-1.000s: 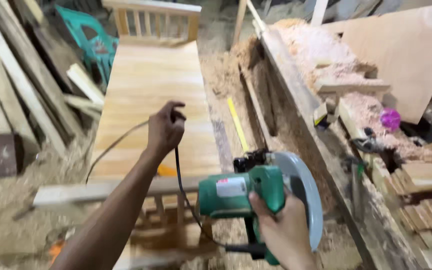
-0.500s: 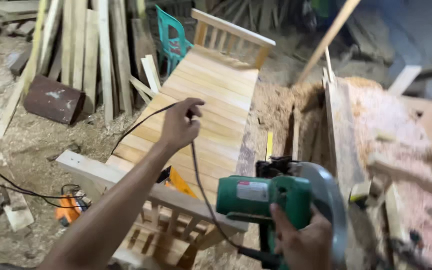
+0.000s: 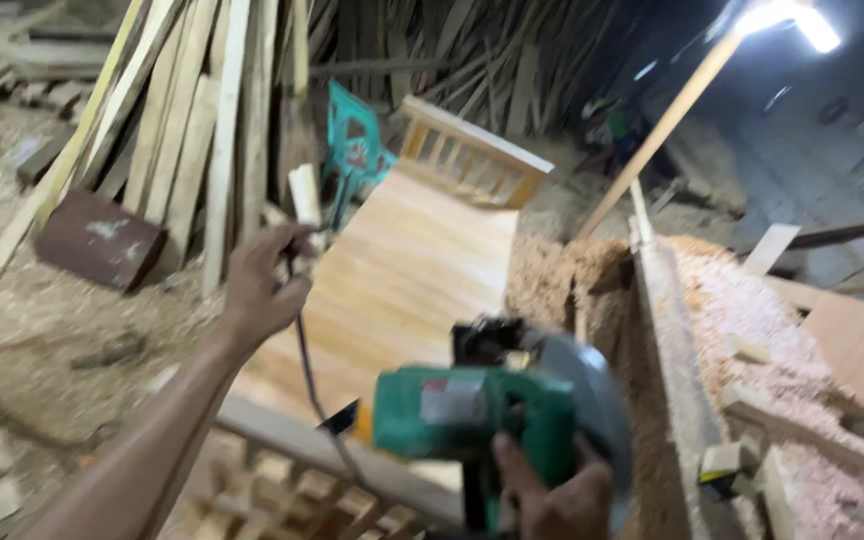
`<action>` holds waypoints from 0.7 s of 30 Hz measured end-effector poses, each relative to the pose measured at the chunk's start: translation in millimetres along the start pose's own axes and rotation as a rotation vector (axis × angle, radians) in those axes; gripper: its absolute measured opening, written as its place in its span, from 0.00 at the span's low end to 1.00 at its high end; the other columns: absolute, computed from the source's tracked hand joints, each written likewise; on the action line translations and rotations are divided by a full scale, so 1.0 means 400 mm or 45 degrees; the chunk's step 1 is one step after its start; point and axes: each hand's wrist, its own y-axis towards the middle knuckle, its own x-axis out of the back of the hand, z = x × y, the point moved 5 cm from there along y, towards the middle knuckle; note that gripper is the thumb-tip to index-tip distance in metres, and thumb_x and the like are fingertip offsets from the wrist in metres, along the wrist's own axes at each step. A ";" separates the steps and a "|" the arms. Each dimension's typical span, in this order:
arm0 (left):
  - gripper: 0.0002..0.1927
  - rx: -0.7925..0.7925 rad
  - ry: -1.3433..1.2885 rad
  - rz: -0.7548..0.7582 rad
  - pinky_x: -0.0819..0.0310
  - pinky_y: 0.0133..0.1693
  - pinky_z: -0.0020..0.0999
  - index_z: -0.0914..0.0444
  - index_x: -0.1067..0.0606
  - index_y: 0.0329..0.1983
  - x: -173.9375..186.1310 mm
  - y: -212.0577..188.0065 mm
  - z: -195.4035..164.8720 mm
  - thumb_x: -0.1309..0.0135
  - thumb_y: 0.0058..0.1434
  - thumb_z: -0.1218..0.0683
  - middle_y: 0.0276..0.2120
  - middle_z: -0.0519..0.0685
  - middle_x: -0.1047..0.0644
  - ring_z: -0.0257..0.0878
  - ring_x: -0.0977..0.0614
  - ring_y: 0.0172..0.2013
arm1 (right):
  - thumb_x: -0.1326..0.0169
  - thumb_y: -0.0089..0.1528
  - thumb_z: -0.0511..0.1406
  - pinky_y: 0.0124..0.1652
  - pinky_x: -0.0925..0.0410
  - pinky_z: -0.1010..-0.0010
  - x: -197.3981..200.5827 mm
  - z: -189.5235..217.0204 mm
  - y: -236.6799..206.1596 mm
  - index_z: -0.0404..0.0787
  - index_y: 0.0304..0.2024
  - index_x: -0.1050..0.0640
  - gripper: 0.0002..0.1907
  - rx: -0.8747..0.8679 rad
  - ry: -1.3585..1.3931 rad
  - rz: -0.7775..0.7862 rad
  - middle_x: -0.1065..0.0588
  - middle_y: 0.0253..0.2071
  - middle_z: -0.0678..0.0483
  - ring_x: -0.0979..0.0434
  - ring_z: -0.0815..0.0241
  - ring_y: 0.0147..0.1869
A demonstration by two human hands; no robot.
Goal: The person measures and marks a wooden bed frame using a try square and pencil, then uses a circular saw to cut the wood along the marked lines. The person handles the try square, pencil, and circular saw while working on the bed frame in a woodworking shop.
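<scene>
Sawdust everywhere in this wood shop, planks (image 3: pixel 192 130) stacked behind. Left hand (image 3: pixel 257 285) has its fingers curled around the cord (image 3: pixel 304 365), lifting it off the bed frame (image 3: pixel 402 270). Right hand (image 3: pixel 552 495) grips the saw (image 3: pixel 492 410), held low. Looks like I'm clearing cord; next it needs slack kept away from the blade.

Motion blur smears the green circular saw (image 3: pixel 492 415) — right hand (image 3: pixel 552 500) cut off by the bottom edge

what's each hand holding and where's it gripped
The right hand holds the green circular saw by its handle at the rear. The left hand holds the saw's black cord, raised partway along its length.
</scene>
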 end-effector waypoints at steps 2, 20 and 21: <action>0.27 0.068 -0.054 0.036 0.26 0.41 0.33 0.64 0.24 0.55 0.054 0.023 0.054 0.51 0.50 0.66 0.34 0.50 0.24 0.40 0.22 0.36 | 0.34 0.53 0.33 0.21 0.36 0.61 -0.055 0.067 -0.036 0.38 0.42 0.16 0.14 0.137 0.070 -0.031 0.24 0.19 0.47 0.28 0.55 0.17; 0.25 -0.040 0.094 -0.200 0.36 0.28 0.28 0.63 0.24 0.55 0.578 0.060 0.374 0.56 0.55 0.71 0.34 0.46 0.21 0.34 0.27 0.29 | 0.41 0.61 0.27 0.16 0.36 0.68 -0.556 0.366 -0.267 0.28 0.49 0.27 0.15 0.300 0.358 0.082 0.27 0.25 0.50 0.30 0.60 0.18; 0.25 -0.032 0.116 -0.197 0.35 0.27 0.28 0.63 0.24 0.55 0.592 0.051 0.381 0.57 0.55 0.71 0.34 0.47 0.22 0.34 0.27 0.29 | 0.40 0.60 0.27 0.15 0.35 0.68 -0.580 0.368 -0.264 0.30 0.49 0.26 0.15 0.283 0.320 0.062 0.26 0.26 0.50 0.29 0.60 0.17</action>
